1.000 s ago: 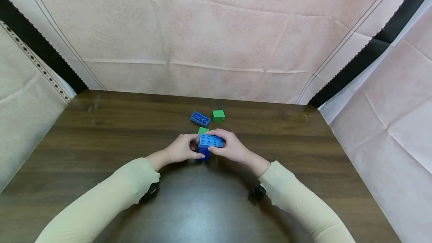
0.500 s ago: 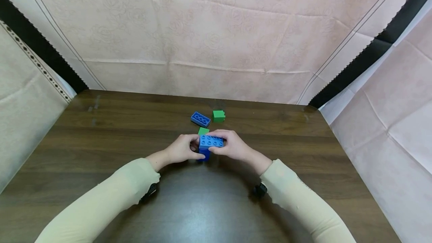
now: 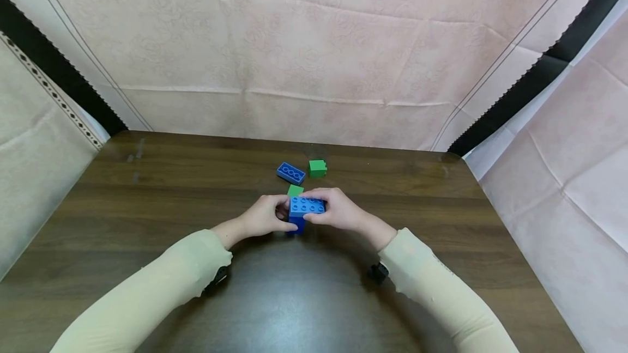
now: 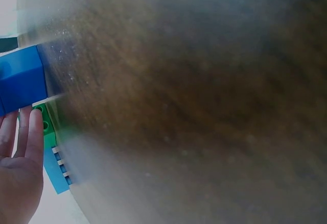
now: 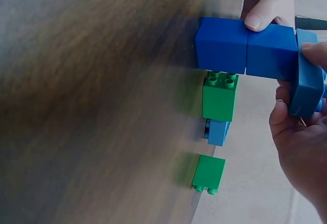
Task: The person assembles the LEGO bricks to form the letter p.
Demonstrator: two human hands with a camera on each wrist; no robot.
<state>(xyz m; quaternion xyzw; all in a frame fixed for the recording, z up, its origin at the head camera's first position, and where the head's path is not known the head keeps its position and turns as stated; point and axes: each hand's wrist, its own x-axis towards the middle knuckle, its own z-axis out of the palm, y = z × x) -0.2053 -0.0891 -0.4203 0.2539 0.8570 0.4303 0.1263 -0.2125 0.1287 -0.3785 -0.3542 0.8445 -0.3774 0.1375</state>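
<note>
"What could go wrong for us?"

"If we press the brick's (image 3: pixel 307 206) overhanging end, the tower (image 5: pixel 222 45) might tip."

"Where are our hands?"

"Our right hand (image 3: pixel 336 211) pinches the brick atop the tower; our left hand (image 3: pixel 265 215) grips the tower below it."

Head: high over near side of table (image 3: pixel 147 195), facing forward and down; widest, farthest view, taking in left hand (image 3: pixel 265 217), right hand (image 3: pixel 337 212) and cloth (image 3: pixel 314 53) behind. Left wrist: low, close, rolled sideways; table fills most, stack (image 3: pixel 305 206) cut by left edge. Right wrist: low, close, rolled other way, table at left; looks across at stack. Wrist views share stack, adjacent green brick (image 5: pixel 218 100), blue brick (image 5: pixel 218 133) beyond.
</note>
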